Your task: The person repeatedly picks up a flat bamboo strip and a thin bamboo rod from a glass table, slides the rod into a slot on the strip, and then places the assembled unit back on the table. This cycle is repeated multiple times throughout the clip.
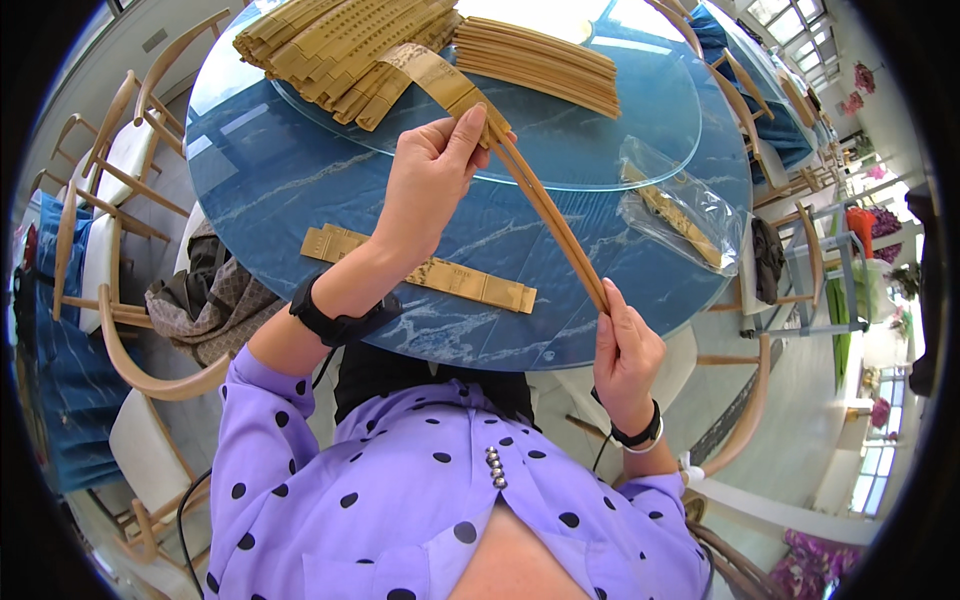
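A pair of brown wooden chopsticks [548,215] slants between my hands above the round table. My left hand [432,175] is closed, thumb and fingers pinching a gold paper chopstick sleeve [428,72] where it meets the far end of the chopsticks. The sleeve bends away toward the far left; how far the sticks reach inside it is hidden by my fingers. With my right hand [628,360] I grip the near end of the chopsticks. Flat gold sleeves [478,284] lie on the table below my left wrist, partly covered by my forearm.
On the glass turntable [640,150] rest a large heap of gold sleeved packets [335,50] and a row of bare chopsticks [545,65]. A clear plastic bag [650,215] with gold sleeves lies at right. Chairs [150,290] and a patterned bag [215,310] stand left of the blue marbled table [270,190].
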The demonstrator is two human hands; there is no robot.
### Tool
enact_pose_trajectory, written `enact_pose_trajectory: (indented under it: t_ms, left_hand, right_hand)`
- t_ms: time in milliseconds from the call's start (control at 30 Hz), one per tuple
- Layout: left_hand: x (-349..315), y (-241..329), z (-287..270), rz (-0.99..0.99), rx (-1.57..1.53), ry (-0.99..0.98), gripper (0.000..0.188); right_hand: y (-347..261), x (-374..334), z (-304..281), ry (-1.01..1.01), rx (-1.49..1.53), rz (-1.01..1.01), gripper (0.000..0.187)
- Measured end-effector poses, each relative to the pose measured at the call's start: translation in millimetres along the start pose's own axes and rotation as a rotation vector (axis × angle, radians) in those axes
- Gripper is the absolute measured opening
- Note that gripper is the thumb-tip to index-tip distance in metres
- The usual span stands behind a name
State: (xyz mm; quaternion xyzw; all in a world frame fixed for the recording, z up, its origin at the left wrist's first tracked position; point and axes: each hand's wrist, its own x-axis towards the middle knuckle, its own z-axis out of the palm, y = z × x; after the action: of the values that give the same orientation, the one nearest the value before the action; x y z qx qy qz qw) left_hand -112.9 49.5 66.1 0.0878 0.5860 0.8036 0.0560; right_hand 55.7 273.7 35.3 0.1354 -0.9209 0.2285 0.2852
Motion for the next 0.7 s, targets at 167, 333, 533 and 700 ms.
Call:
enact_pose_trajectory:
  t_ms: [167, 333, 533, 700]
  left_hand:
    - [-16.8, 2.6, -13.5, 0.024, 0.145, -0.028, 0.044]
    - [-26.5, -4.1, -10.5, 0.011, 0.192, -0.018, 0.047]
    - [-24.2, -8.6, -13.8, 0.028, 0.042, 0.02, 0.037]
    - [-30.9, -13.9, -10.5, -0.002, 0.066, 0.036, 0.035]
  right_hand:
    - [-5.0, -6.8, 1.6, 0.011, 0.1, -0.003, 0.039]
    - [-10.9, -10.1, 10.3, -0.017, 0.151, 0.021, 0.038]
    - [-6.8, -17.7, 10.2, -0.008, 0.091, -0.001, 0.039]
    - [-7.6, -21.7, 9.6, -0.005, 0.068, -0.05, 0.041]
